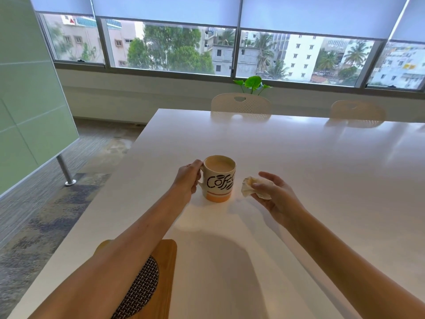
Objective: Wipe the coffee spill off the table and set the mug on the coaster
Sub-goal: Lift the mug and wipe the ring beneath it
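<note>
Ceramic mug point(219, 178) reads "Coffe", left hand point(187, 176) gripping handle

Cream ceramic mug with black "Coffee" lettering and an orange base band point(219, 180): upright on the white glossy table point(299, 180), filled with milky coffee, handle facing left. Square wooden coaster with a round woven metal inset point(161, 268): flat at near left edge, unoccupied, partly covered. Crumpled, coffee-stained white tissue point(251, 186): just right of mug.

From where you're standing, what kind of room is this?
Probably an office meeting room or break area, several floors up. A long white table has matching perforated chairs tucked along its far side, and a wide band of windows with roller blinds overlooks city buildings.
</note>
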`<state>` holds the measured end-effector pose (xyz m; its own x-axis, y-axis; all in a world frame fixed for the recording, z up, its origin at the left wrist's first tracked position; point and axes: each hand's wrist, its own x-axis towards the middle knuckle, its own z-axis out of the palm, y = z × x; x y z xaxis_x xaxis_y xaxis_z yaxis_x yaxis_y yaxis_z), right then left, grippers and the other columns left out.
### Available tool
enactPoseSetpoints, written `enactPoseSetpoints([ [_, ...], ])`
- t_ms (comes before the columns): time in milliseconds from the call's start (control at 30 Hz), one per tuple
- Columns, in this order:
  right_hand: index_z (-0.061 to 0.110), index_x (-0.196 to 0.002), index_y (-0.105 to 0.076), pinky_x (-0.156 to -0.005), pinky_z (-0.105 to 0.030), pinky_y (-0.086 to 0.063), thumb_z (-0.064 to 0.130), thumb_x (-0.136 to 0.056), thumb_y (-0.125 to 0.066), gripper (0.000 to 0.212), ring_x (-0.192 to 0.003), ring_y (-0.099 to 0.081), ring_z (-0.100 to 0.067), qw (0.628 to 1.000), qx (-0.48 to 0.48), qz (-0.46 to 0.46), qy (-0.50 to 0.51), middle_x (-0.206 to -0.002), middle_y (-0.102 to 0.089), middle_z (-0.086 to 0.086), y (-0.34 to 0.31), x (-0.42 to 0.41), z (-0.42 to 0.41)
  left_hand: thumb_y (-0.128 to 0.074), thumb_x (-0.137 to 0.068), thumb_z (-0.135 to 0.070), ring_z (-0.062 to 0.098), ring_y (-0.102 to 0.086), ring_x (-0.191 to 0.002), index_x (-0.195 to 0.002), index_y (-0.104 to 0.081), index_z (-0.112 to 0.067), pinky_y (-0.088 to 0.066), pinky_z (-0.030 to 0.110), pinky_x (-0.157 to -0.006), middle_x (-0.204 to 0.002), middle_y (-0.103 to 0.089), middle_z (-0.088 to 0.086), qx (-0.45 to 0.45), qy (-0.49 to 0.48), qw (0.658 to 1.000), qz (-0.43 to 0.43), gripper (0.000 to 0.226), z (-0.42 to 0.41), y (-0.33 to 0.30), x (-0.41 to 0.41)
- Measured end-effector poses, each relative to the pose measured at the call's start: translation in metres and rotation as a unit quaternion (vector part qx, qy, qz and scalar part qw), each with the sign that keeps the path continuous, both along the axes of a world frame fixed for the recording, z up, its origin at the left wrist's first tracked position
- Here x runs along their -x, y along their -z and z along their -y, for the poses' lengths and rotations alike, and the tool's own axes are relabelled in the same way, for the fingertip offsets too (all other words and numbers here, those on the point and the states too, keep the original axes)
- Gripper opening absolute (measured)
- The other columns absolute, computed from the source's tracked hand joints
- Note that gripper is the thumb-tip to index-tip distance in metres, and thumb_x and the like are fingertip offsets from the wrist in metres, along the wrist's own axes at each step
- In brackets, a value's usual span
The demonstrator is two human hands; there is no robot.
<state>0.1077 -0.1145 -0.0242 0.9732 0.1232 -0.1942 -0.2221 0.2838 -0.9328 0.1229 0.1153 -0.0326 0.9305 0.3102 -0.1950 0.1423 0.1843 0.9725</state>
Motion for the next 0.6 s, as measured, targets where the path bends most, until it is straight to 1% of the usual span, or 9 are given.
enactPoseSetpoints([
  [67, 0.011, -0.119, -0.049, -0.073, -0.031, -0.060, -0.001, -0.071, -0.074, 0.055, -0.098, -0.064, -0.031, 1.000, 0.003, -0.003, 0.012, -0.110, -0.056, -0.016, 0.001, -0.001, 0.000, -0.056, -0.083, -0.027, 0.009, -0.026, -0.041, -0.055, -0.047, -0.020, -0.020, 0.021, -0.037, -0.053, -0.040, -0.002, 0.007, -0.010, 1.000, 0.003, 0.030, 0.001, -0.003, 0.001],
  [100, 0.010, -0.117, -0.048, -0.073, -0.031, -0.060, -0.002, -0.071, -0.075, 0.054, -0.097, -0.064, -0.030, 1.000, 0.003, -0.001, 0.021, -0.108, -0.057, -0.016, 0.002, -0.002, 0.000, -0.056, -0.083, -0.026, 0.010, -0.026, -0.042, -0.055, -0.047, -0.020, -0.019, 0.021, -0.038, -0.054, -0.040, -0.001, 0.011, -0.016, 1.000, 0.006, 0.030, 0.002, -0.005, 0.002],
  [300, 0.002, -0.099, -0.058, -0.073, -0.026, -0.055, -0.004, -0.076, -0.069, 0.026, -0.088, -0.070, -0.025, 0.999, 0.000, 0.031, 0.036, -0.101, -0.067, -0.021, 0.010, -0.006, -0.008, -0.056, -0.079, -0.024, 0.008, -0.027, -0.039, -0.055, -0.043, -0.018, -0.021, 0.019, -0.037, -0.053, -0.039, -0.001, 0.024, -0.050, 0.998, 0.032, 0.028, -0.002, -0.033, 0.004],
  [367, 0.000, -0.100, -0.060, -0.072, -0.024, -0.056, -0.006, -0.078, -0.067, 0.023, -0.088, -0.071, -0.024, 0.999, -0.003, 0.024, 0.022, -0.099, -0.069, -0.020, 0.012, -0.009, -0.015, -0.056, -0.079, -0.024, 0.008, -0.026, -0.036, -0.053, -0.043, -0.018, -0.022, 0.018, -0.037, -0.052, -0.039, -0.001, 0.025, -0.051, 0.997, 0.042, 0.030, -0.004, -0.046, 0.004],
  [433, -0.005, -0.102, -0.060, -0.072, -0.023, -0.057, -0.010, -0.082, -0.059, 0.021, -0.089, -0.070, -0.024, 1.000, -0.017, 0.009, -0.006, -0.100, -0.069, -0.021, 0.014, -0.010, -0.025, -0.056, -0.079, -0.025, 0.007, -0.025, -0.034, -0.052, -0.043, -0.018, -0.022, 0.017, -0.035, -0.050, -0.039, -0.002, 0.025, -0.048, 0.997, 0.049, 0.031, -0.004, -0.058, 0.005],
  [533, -0.009, -0.102, -0.060, -0.083, -0.027, -0.053, -0.013, -0.086, -0.048, 0.020, -0.096, -0.067, -0.026, 0.998, -0.052, -0.012, -0.034, -0.104, -0.066, -0.022, 0.013, -0.011, -0.040, -0.056, -0.079, -0.026, 0.007, -0.026, -0.033, -0.052, -0.043, -0.018, -0.022, 0.016, -0.036, -0.050, -0.040, -0.002, 0.014, -0.041, 0.997, 0.057, 0.031, -0.001, -0.072, 0.008],
  [600, -0.006, -0.097, -0.060, -0.088, -0.030, -0.051, -0.013, -0.088, -0.046, 0.018, -0.095, -0.066, -0.026, 0.996, -0.082, -0.005, -0.034, -0.102, -0.066, -0.021, 0.008, -0.012, -0.047, -0.056, -0.079, -0.027, 0.007, -0.027, -0.033, -0.053, -0.043, -0.018, -0.023, 0.017, -0.036, -0.051, -0.040, -0.002, 0.005, -0.037, 0.997, 0.060, 0.030, 0.002, -0.078, 0.010],
])
